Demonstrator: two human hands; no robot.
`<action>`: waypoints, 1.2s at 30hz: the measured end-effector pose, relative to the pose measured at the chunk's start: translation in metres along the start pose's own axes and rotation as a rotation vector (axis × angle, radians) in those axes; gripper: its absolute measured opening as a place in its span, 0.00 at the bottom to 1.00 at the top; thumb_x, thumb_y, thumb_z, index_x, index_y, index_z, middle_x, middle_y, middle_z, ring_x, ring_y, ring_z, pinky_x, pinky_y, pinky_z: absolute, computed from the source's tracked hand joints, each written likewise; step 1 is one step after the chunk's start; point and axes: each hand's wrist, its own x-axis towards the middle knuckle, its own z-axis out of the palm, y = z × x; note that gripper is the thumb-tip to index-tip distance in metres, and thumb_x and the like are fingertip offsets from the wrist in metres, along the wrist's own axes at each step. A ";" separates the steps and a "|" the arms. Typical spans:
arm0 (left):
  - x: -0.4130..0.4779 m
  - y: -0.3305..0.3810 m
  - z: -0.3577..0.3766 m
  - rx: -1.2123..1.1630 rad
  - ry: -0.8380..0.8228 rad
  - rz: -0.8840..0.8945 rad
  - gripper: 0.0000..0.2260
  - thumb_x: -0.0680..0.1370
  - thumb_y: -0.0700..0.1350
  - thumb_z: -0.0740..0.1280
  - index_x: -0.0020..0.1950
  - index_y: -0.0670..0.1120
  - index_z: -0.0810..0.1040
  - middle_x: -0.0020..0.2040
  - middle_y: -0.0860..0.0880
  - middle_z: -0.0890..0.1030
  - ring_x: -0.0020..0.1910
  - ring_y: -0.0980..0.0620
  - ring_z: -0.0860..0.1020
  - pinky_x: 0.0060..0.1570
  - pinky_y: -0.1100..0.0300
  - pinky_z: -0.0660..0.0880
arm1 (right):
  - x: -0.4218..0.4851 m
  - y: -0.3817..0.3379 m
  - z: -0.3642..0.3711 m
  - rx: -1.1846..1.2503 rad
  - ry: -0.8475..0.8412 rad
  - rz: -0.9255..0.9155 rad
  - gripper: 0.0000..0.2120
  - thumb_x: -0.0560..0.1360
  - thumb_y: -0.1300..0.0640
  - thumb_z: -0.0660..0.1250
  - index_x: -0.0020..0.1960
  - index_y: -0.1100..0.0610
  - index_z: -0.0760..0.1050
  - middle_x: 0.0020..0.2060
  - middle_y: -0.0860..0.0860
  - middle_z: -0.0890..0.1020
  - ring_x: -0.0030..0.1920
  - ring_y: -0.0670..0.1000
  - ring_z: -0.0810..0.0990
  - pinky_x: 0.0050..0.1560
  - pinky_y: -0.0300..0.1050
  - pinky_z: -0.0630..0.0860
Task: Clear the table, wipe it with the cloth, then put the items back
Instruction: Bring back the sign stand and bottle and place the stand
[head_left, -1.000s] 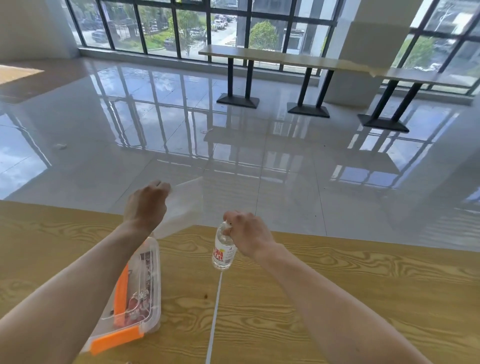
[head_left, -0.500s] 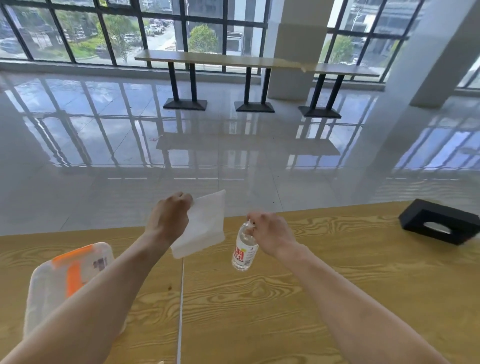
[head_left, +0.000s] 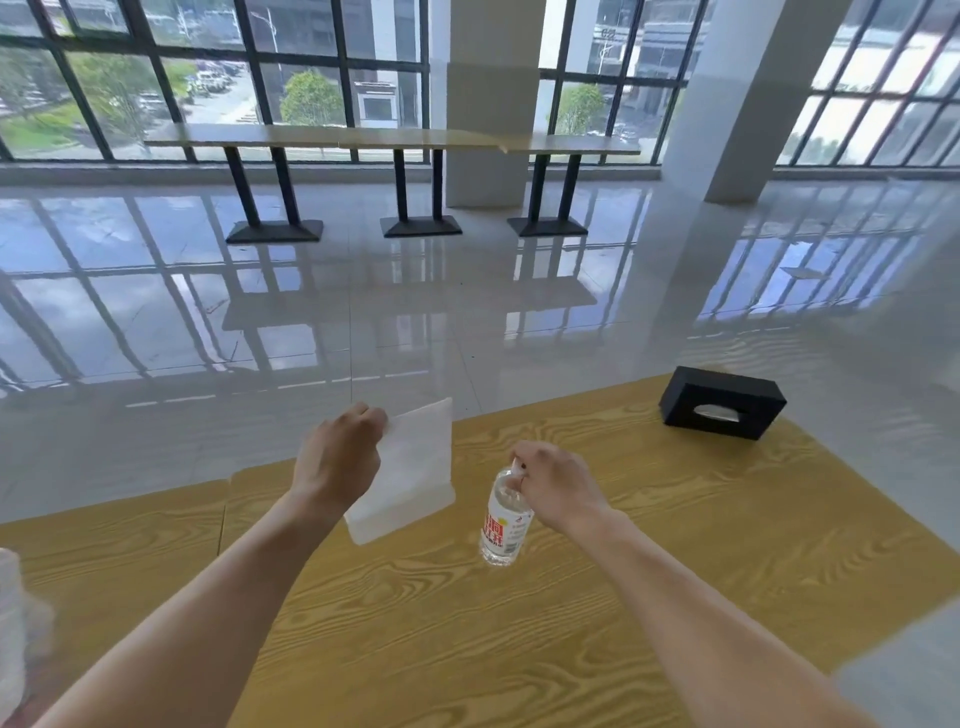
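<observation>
My left hand (head_left: 340, 460) grips the top of a white, stiff-looking sheet or stand (head_left: 410, 475) and holds it above the wooden table (head_left: 415, 623). Just to the right, my right hand (head_left: 553, 486) is closed around the neck of a clear water bottle (head_left: 504, 522) with a red and white label. The bottle hangs upright, its base at or just above the tabletop. A black tissue box (head_left: 722, 402) lies on the table's far right corner.
A clear plastic storage box (head_left: 13, 618) is blurred at the left edge of the table. The table's far edge and right edge drop to a glossy tiled floor. Long tables (head_left: 395, 140) stand by the windows far off.
The view has swung right: the storage box has slid to the left edge and the tissue box has come into view. Both hands keep their hold on the white sheet and the bottle.
</observation>
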 end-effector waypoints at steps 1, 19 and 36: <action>0.003 0.014 0.003 -0.001 0.002 -0.003 0.11 0.68 0.28 0.60 0.41 0.42 0.75 0.37 0.45 0.75 0.33 0.38 0.76 0.32 0.48 0.76 | 0.000 0.015 -0.005 -0.001 0.000 -0.001 0.06 0.79 0.56 0.67 0.54 0.57 0.75 0.53 0.53 0.82 0.48 0.53 0.79 0.48 0.51 0.77; 0.040 0.164 0.045 0.017 -0.014 -0.044 0.09 0.71 0.31 0.63 0.37 0.44 0.71 0.36 0.46 0.75 0.33 0.38 0.76 0.28 0.55 0.65 | 0.003 0.169 -0.049 -0.053 -0.027 0.030 0.09 0.79 0.54 0.67 0.57 0.56 0.75 0.53 0.52 0.81 0.50 0.56 0.80 0.50 0.53 0.79; 0.058 0.159 0.050 -0.045 -0.033 0.005 0.08 0.70 0.31 0.63 0.38 0.43 0.72 0.36 0.46 0.76 0.32 0.38 0.76 0.29 0.51 0.73 | 0.005 0.159 -0.033 0.012 -0.053 0.129 0.13 0.78 0.55 0.68 0.62 0.54 0.76 0.57 0.52 0.81 0.55 0.55 0.79 0.54 0.52 0.79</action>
